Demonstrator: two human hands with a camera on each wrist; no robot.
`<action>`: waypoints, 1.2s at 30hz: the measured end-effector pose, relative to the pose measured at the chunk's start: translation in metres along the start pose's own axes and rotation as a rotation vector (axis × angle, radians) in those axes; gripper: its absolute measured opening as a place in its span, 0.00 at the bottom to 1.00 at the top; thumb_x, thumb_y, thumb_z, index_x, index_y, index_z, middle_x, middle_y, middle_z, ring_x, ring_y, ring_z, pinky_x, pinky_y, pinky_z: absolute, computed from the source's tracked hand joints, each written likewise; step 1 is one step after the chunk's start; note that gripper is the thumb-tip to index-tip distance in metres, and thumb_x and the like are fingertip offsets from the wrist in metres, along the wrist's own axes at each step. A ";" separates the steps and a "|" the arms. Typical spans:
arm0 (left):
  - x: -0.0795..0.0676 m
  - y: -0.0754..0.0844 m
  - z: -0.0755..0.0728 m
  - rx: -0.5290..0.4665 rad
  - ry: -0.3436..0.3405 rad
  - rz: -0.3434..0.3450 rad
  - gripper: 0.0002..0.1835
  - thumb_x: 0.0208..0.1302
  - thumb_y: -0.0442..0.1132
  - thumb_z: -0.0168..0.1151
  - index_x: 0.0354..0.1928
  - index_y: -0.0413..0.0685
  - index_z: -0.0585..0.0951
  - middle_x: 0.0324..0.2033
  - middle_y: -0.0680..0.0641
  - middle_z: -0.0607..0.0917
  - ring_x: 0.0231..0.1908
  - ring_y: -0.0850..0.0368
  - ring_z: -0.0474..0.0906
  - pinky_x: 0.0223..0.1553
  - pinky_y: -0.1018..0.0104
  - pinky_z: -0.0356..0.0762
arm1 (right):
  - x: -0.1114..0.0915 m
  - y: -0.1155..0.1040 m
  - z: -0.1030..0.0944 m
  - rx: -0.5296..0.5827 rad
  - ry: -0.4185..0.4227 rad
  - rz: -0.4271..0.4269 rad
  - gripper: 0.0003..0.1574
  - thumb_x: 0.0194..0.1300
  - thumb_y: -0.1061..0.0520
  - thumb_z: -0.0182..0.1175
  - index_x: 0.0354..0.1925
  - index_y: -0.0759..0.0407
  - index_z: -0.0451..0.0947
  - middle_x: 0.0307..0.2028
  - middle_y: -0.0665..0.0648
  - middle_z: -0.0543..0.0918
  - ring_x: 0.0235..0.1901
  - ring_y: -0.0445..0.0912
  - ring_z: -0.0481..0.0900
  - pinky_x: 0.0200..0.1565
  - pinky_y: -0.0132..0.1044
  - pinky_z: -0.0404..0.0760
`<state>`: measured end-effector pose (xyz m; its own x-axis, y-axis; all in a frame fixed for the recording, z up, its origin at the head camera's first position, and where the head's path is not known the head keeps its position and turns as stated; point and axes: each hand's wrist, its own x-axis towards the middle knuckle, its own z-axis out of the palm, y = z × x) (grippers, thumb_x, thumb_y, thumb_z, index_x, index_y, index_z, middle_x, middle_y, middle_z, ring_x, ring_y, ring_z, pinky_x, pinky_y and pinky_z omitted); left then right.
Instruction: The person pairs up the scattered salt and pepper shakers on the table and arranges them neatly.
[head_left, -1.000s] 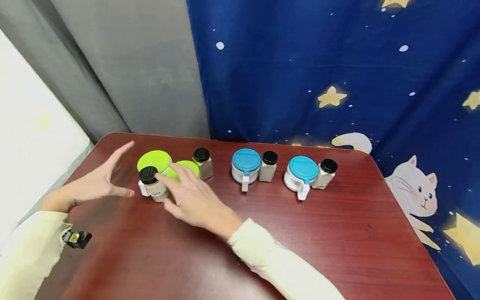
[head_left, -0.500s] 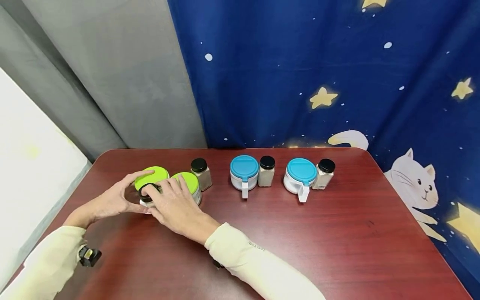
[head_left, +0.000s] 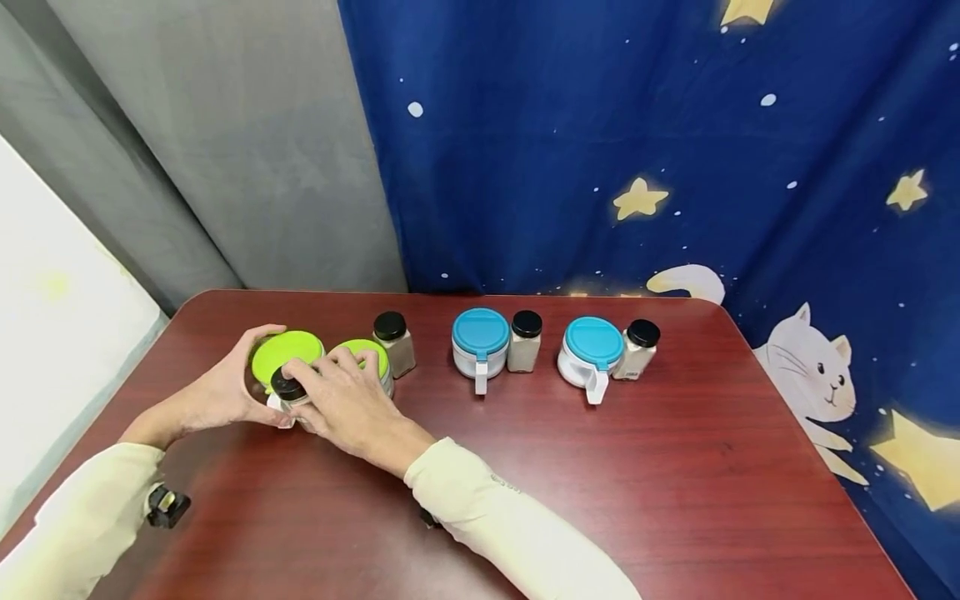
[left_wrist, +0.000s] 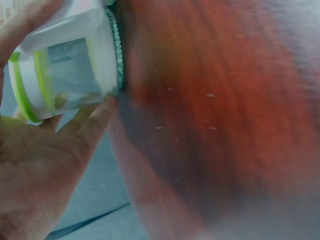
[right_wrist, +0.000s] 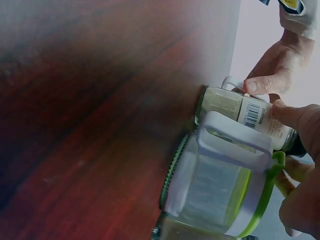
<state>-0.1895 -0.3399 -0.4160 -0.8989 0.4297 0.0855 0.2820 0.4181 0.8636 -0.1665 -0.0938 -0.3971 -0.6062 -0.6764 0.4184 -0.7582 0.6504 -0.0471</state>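
Observation:
At the table's left stands a clear jar with a lime-green lid (head_left: 288, 350) and a white handle. My left hand (head_left: 217, 392) holds it, fingers around its far side and thumb at the handle; the left wrist view shows those fingers along the clear wall (left_wrist: 72, 70). Close in front is a seasoning bottle with a black cap (head_left: 287, 386) and barcode label (right_wrist: 255, 115). My right hand (head_left: 360, 412) grips this bottle near its cap, thumb on the label side. A second lime-lidded jar (right_wrist: 215, 185) stands under my right hand, partly covered by it in the head view.
Just right of the green-lidded jars is another black-capped bottle (head_left: 395, 343). Farther right stand two blue-lidded jars, one central (head_left: 481, 337) and one beyond (head_left: 592, 346), each with a black-capped bottle beside it. Curtains (head_left: 525, 167) hang behind the table's back edge.
My left hand has moved right and closed around the green-lidded jar. My right hand has come onto the black-capped bottle and grips it. The head view has shifted slightly.

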 end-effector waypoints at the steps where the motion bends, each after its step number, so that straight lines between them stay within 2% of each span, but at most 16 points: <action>1: -0.003 0.000 -0.001 0.022 0.017 -0.014 0.66 0.39 0.28 0.86 0.75 0.42 0.48 0.60 0.38 0.63 0.40 0.55 0.80 0.37 0.65 0.83 | 0.000 0.000 -0.001 0.020 0.002 0.002 0.25 0.71 0.37 0.62 0.61 0.39 0.71 0.49 0.41 0.79 0.53 0.41 0.69 0.56 0.43 0.60; 5: -0.010 0.004 -0.008 0.089 0.050 -0.053 0.64 0.39 0.31 0.87 0.74 0.42 0.53 0.59 0.40 0.67 0.42 0.56 0.79 0.39 0.69 0.81 | -0.003 0.002 -0.006 0.050 0.053 -0.035 0.27 0.71 0.35 0.61 0.63 0.40 0.73 0.52 0.42 0.79 0.53 0.39 0.70 0.58 0.42 0.60; 9: -0.017 0.007 -0.011 0.045 0.021 -0.043 0.60 0.39 0.29 0.86 0.73 0.41 0.56 0.57 0.39 0.71 0.45 0.54 0.80 0.44 0.66 0.82 | -0.010 0.004 -0.014 0.087 0.146 -0.114 0.27 0.72 0.36 0.60 0.63 0.43 0.76 0.54 0.43 0.80 0.53 0.39 0.72 0.59 0.39 0.63; 12: -0.026 0.009 -0.010 0.093 0.040 -0.055 0.61 0.39 0.31 0.87 0.72 0.40 0.56 0.57 0.39 0.70 0.45 0.57 0.78 0.43 0.69 0.81 | -0.018 0.006 -0.018 0.152 0.204 -0.150 0.26 0.71 0.38 0.62 0.60 0.47 0.78 0.52 0.44 0.81 0.52 0.39 0.74 0.56 0.35 0.66; 15: -0.032 0.010 -0.008 0.169 0.094 -0.066 0.62 0.37 0.33 0.88 0.71 0.40 0.54 0.56 0.40 0.69 0.46 0.60 0.73 0.44 0.76 0.75 | -0.024 0.008 -0.023 0.216 0.227 -0.140 0.26 0.69 0.40 0.66 0.58 0.51 0.78 0.50 0.44 0.82 0.53 0.37 0.76 0.54 0.32 0.67; 18: -0.035 0.008 -0.007 0.219 0.152 -0.054 0.64 0.34 0.33 0.88 0.70 0.38 0.53 0.57 0.38 0.69 0.48 0.65 0.70 0.47 0.82 0.66 | -0.027 0.012 -0.025 0.272 0.219 -0.098 0.27 0.68 0.41 0.68 0.58 0.52 0.76 0.50 0.45 0.82 0.54 0.36 0.76 0.53 0.33 0.68; 23: -0.041 0.000 -0.003 0.216 0.206 -0.023 0.66 0.31 0.31 0.89 0.70 0.35 0.52 0.59 0.35 0.70 0.50 0.71 0.68 0.50 0.85 0.59 | -0.029 0.015 -0.022 0.384 0.221 -0.072 0.28 0.65 0.46 0.72 0.57 0.55 0.75 0.50 0.48 0.82 0.55 0.38 0.77 0.52 0.37 0.69; 25: -0.044 -0.002 -0.001 0.194 0.212 -0.025 0.66 0.32 0.31 0.89 0.71 0.36 0.52 0.59 0.36 0.69 0.50 0.70 0.68 0.50 0.85 0.60 | -0.029 0.014 -0.020 0.417 0.232 -0.075 0.28 0.64 0.47 0.73 0.56 0.56 0.75 0.49 0.48 0.82 0.53 0.39 0.78 0.49 0.37 0.69; 30: -0.056 0.002 0.003 0.114 0.230 -0.061 0.63 0.36 0.30 0.88 0.71 0.42 0.52 0.58 0.41 0.69 0.48 0.63 0.72 0.46 0.79 0.73 | -0.029 0.012 -0.018 0.530 0.222 -0.031 0.29 0.63 0.49 0.74 0.57 0.55 0.74 0.48 0.49 0.83 0.50 0.37 0.79 0.50 0.33 0.69; 34: -0.070 0.013 0.008 0.060 0.247 -0.050 0.64 0.35 0.26 0.86 0.72 0.45 0.53 0.58 0.45 0.69 0.49 0.61 0.73 0.43 0.75 0.78 | -0.032 0.013 -0.022 0.655 0.189 0.033 0.31 0.63 0.50 0.74 0.59 0.54 0.72 0.50 0.49 0.83 0.46 0.39 0.78 0.50 0.31 0.69; 36: -0.076 0.021 0.011 0.042 0.242 -0.029 0.65 0.35 0.24 0.86 0.73 0.47 0.53 0.58 0.45 0.69 0.49 0.60 0.74 0.44 0.73 0.79 | -0.034 0.013 -0.027 0.701 0.175 0.054 0.31 0.63 0.50 0.74 0.59 0.53 0.71 0.50 0.50 0.82 0.41 0.40 0.77 0.46 0.28 0.71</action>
<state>-0.1113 -0.3545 -0.4097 -0.9595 0.2152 0.1820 0.2643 0.4621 0.8465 -0.1497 -0.0530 -0.3869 -0.6441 -0.5459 0.5358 -0.7399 0.2670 -0.6174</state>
